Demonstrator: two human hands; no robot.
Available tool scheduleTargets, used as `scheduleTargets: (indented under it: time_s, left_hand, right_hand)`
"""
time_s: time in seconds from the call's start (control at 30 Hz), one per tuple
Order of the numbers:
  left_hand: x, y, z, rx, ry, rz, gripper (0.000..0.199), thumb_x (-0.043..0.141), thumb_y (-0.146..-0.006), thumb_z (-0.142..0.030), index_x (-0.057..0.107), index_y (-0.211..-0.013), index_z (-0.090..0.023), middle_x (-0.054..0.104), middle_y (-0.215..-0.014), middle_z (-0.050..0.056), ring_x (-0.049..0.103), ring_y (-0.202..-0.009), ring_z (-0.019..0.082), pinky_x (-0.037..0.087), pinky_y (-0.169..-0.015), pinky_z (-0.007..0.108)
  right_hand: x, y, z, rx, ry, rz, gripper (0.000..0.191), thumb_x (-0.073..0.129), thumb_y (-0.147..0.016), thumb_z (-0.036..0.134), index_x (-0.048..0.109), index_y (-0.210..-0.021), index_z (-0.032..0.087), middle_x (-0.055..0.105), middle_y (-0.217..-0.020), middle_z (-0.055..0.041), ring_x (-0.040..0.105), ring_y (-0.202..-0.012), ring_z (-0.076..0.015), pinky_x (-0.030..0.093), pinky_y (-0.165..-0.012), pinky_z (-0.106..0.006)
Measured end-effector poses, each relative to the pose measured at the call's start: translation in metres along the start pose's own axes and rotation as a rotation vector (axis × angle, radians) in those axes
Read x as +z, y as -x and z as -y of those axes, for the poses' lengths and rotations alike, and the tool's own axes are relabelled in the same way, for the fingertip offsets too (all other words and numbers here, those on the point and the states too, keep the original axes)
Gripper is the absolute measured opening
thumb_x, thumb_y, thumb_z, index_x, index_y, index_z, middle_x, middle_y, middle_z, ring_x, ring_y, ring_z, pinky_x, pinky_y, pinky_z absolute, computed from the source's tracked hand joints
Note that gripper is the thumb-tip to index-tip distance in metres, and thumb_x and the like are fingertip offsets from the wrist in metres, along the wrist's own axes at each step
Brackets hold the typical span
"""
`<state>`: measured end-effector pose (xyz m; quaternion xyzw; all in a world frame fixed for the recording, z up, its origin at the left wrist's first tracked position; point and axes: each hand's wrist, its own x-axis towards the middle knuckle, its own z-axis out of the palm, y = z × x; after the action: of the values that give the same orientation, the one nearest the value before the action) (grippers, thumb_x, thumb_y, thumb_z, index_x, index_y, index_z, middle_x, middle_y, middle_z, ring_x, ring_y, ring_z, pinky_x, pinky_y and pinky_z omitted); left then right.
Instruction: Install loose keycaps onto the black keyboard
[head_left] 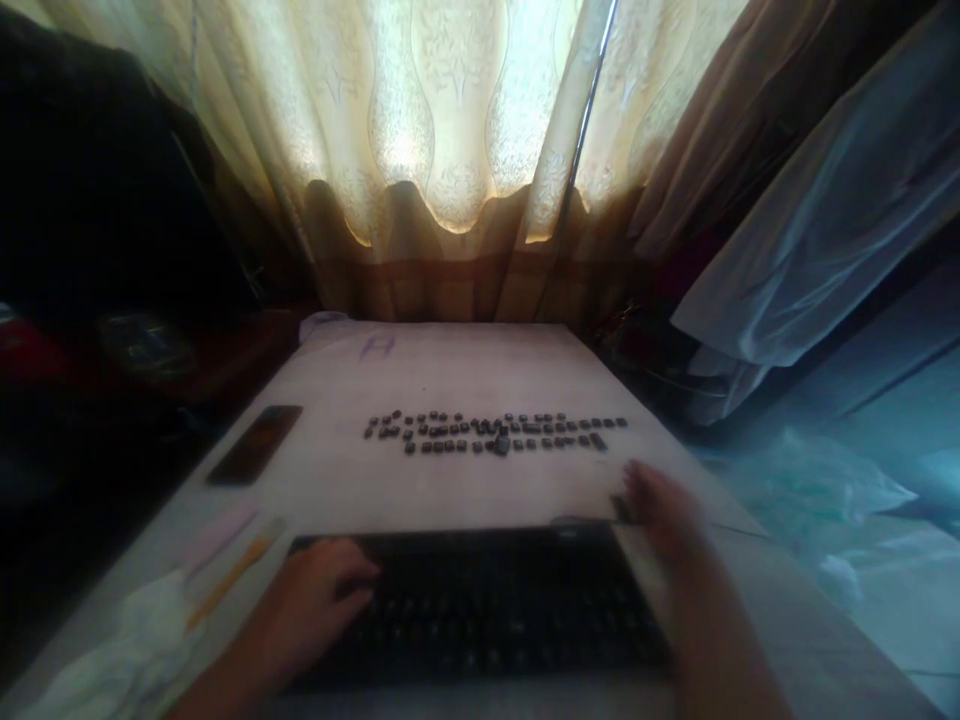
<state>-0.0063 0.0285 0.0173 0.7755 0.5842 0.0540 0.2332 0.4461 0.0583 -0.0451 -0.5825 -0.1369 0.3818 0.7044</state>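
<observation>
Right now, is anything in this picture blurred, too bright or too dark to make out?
Head view: light glows through the patterned curtain, washing out its middle; head view: the far left sinks to near black; head view: the left hand, right hand and black keyboard are blurred; head view: the loose keycaps look crisper, but any markings are unreadable.

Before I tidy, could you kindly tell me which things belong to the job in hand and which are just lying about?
Likely in use: keyboard; loose keycaps; perhaps blurred orange stick, white bundle.

Likely lying about: dark phone; pink object; clear plastic.
</observation>
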Motion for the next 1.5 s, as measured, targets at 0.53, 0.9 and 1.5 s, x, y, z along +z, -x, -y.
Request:
scheduleTargets:
  time_s: [0.53, 0.9, 1.5]
  left_hand:
    - [0.004, 0.006, -0.002, -0.018, -0.041, -0.010, 0.030, 0.055, -0.077, -0.020, 0.076, -0.097, -0.028, 0.073, -0.106, 0.004, 0.064, -0.104, 0.025, 0.046, -0.095, 0.041]
    - [0.003, 0.003, -0.006, -0.067, -0.039, -0.022, 0.023, 0.059, -0.073, -0.019, 0.074, -0.089, -0.026, 0.073, -0.099, 0.003, 0.066, -0.099, 0.023, 0.047, -0.091, 0.037]
    - [-0.002, 0.001, -0.015, -0.078, -0.125, -0.005, 0.023, 0.057, -0.077, -0.018, 0.075, -0.088, -0.027, 0.074, -0.098, 0.002, 0.067, -0.096, 0.022, 0.046, -0.086, 0.035]
  right_hand:
    - [-0.005, -0.006, -0.007, -0.052, 0.027, 0.054, 0.017, 0.082, -0.064, 0.025, 0.071, -0.076, 0.021, 0.073, -0.067, -0.0016, 0.069, -0.059, -0.0167, 0.055, -0.045, -0.022]
    - [-0.005, -0.008, -0.010, -0.076, 0.020, 0.066, 0.020, 0.082, -0.065, 0.027, 0.071, -0.081, 0.022, 0.073, -0.069, -0.0013, 0.070, -0.061, -0.0172, 0.055, -0.046, -0.023]
    - [-0.005, -0.008, -0.010, -0.055, 0.026, 0.029, 0.017, 0.082, -0.063, 0.025, 0.072, -0.077, 0.021, 0.075, -0.071, -0.0012, 0.069, -0.061, -0.0145, 0.055, -0.048, -0.020]
